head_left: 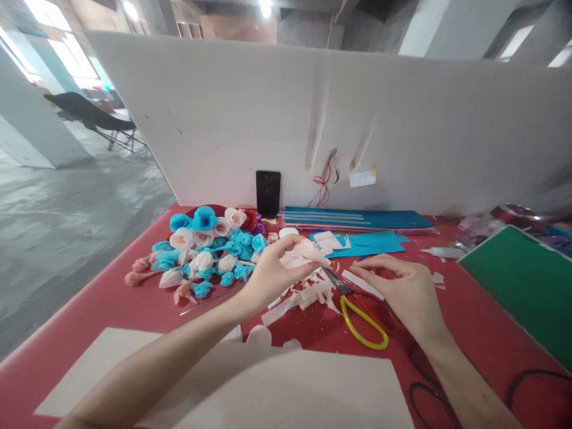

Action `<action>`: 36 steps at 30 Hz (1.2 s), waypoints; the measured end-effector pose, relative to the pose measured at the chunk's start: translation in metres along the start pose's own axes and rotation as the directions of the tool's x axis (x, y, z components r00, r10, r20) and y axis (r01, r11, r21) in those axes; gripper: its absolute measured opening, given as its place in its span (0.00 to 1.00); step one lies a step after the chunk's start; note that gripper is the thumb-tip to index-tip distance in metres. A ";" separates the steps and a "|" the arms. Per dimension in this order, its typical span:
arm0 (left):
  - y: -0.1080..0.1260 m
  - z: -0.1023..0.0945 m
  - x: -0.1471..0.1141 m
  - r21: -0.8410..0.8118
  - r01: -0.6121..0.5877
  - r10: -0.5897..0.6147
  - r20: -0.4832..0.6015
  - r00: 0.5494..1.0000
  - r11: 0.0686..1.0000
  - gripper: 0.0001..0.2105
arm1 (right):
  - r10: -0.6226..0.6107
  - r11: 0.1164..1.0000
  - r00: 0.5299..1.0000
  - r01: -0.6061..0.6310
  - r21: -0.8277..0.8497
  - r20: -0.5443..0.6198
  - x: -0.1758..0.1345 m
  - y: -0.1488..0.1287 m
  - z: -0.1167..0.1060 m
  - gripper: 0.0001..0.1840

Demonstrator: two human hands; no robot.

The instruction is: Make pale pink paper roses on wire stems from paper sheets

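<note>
My left hand (277, 269) is curled, with thumb and fingers around a pale pink crepe paper piece (308, 251). To its right, my right hand (404, 289) is pinched closed, its fingertips above the scissors; what they hold is too small to make out. A narrow white strip (364, 284) shows just under those fingers; I cannot tell whether it is held. Scissors with yellow handles (364, 328) lie on the red table between my hands, blades toward the paper. Pale paper scraps (308, 295) are scattered below my left hand.
Blue, white and pink paper flowers (210, 250) are heaped at left. A large pale sheet (268, 387) covers the table's front. Behind stand a phone (268, 193), blue paper sheets (357, 218) and a white panel (223, 119). A green board (522, 286) and glue bottle (443, 252) lie right.
</note>
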State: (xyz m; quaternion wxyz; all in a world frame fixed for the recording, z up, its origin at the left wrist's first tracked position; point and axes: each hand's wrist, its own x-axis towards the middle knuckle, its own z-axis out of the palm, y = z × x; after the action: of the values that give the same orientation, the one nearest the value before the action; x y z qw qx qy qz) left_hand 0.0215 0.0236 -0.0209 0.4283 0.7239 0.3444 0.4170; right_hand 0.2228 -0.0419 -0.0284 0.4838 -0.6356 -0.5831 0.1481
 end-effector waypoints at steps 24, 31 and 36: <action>0.003 -0.007 0.002 -0.066 -0.035 0.032 -0.043 0.999 0.997 0.07 | -0.108 0.992 0.921 0.125 -0.024 0.373 0.010 0.011 -0.004 0.14; 0.009 -0.012 0.005 -0.067 -0.055 0.048 -0.092 0.995 0.996 0.07 | -0.121 0.991 0.904 0.136 -0.007 0.410 0.005 0.011 -0.004 0.13; 0.008 -0.027 0.011 -0.081 -0.078 0.064 -0.162 0.985 0.994 0.08 | -0.118 0.977 0.890 0.183 -0.109 0.441 0.014 0.030 -0.007 0.16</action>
State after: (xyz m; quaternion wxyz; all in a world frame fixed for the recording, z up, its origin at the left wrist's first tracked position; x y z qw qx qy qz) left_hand 0.0032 0.0386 -0.0028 0.4156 0.6809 0.3330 0.5028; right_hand 0.2502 -0.0283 -0.0435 0.3043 -0.5739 -0.7325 0.2037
